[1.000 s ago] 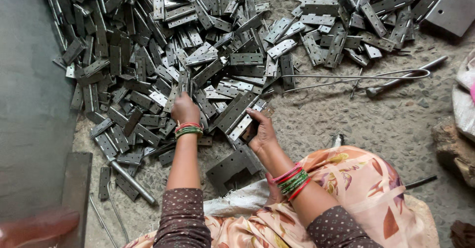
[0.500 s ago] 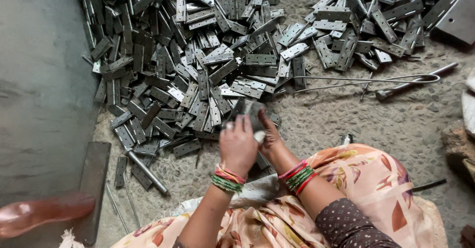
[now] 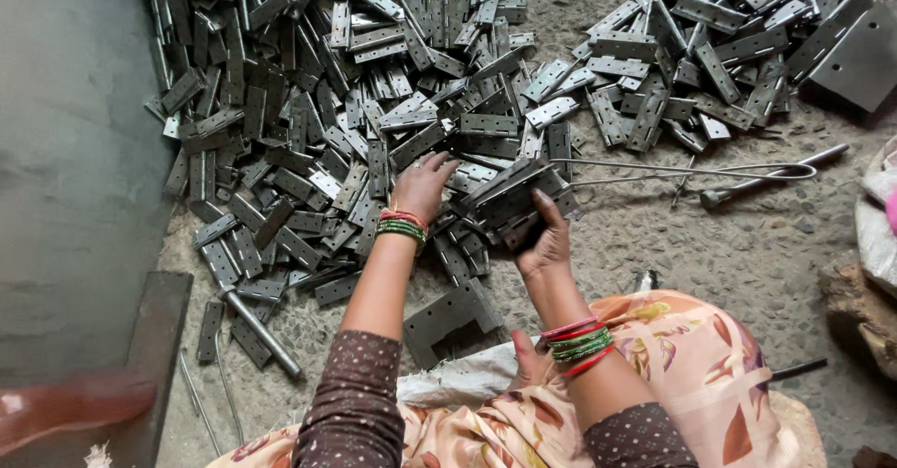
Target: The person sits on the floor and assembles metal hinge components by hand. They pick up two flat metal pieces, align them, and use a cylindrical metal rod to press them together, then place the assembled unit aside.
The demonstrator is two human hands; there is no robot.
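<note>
stacked hinges [image 3: 509, 202] sat clasped in the right hand [image 3: 545, 242], squared for gathering; left hand [image 3: 420, 186] lay unclenched on the hinge pile [image 3: 308, 104].

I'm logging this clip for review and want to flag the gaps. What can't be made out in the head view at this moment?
- Exact count of hinges in the stack in the right hand: they overlap and the fingers cover part.
- What the left hand touches in the hinge pile: its palm hides it.
- Reddish object at lower left: blurred and cut by the edge.
- Grey plate at top right: cut off by the frame.
</note>
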